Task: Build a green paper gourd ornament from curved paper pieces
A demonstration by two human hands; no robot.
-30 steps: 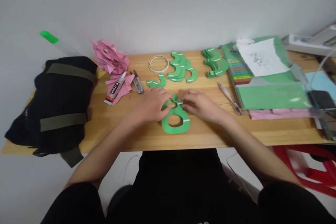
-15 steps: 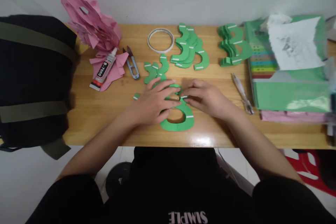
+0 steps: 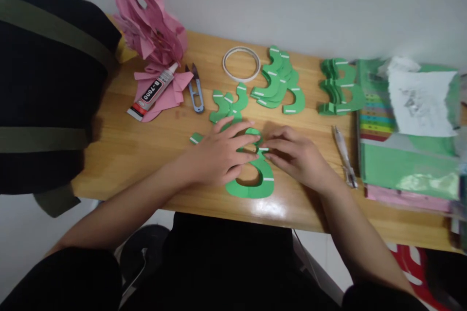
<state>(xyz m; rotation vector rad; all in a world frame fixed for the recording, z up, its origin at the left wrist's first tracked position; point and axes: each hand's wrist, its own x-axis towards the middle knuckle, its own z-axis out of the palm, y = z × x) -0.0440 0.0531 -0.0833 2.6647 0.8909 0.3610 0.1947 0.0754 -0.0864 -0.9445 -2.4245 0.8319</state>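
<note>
- Left hand (image 3: 219, 153): fingers spread flat over the left side of the green cutout (image 3: 251, 192).
- Right hand (image 3: 301, 155): thumb and fingers nearly together at its right edge, by a white strip (image 3: 263, 149); gripping, I cannot tell.
- Cutout: between both hands, long axis pointing away from the body.
- Farther left: glue tube (image 3: 153, 91), "B-7000".

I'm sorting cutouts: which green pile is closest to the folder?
The rightmost pile, beside the folder; the other piles lie farther left, nearer the tape.
</note>
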